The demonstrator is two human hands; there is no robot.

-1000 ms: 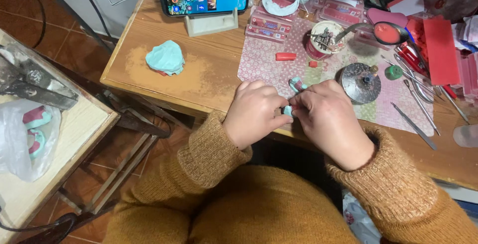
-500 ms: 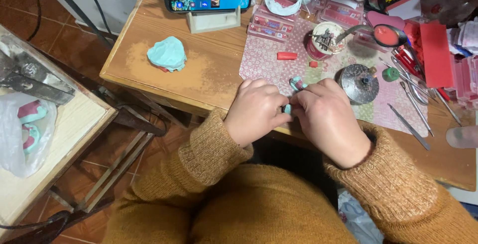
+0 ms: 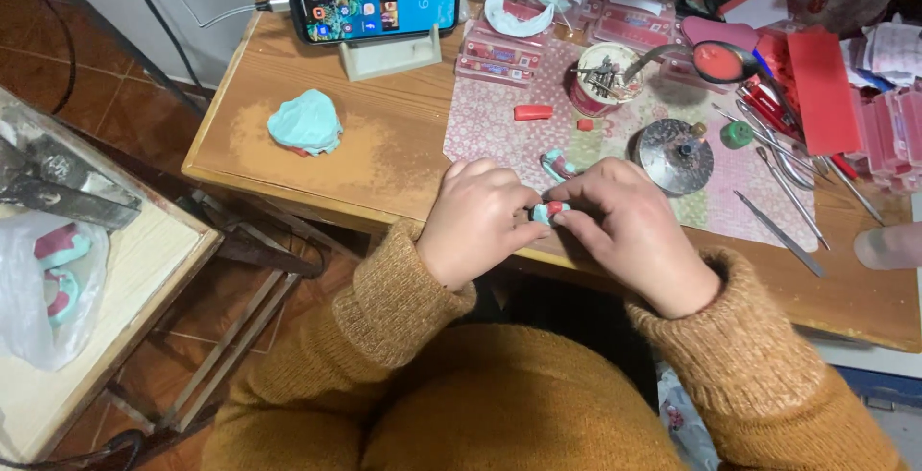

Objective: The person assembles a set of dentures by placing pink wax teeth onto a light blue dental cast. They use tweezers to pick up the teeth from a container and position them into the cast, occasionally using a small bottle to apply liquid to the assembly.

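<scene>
Head camera shows both hands pinching a small teal-and-red piece [image 3: 550, 211] at the table's near edge [image 3: 384, 204]; left hand [image 3: 473, 223] and right hand [image 3: 634, 236] grip it between fingertips, hardly shifted from a second ago; shaping appears unfinished.

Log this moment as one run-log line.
left hand: pinching small teal-and-red piece | right hand: pinching same piece | place: patterned mat at wooden table edge
</scene>
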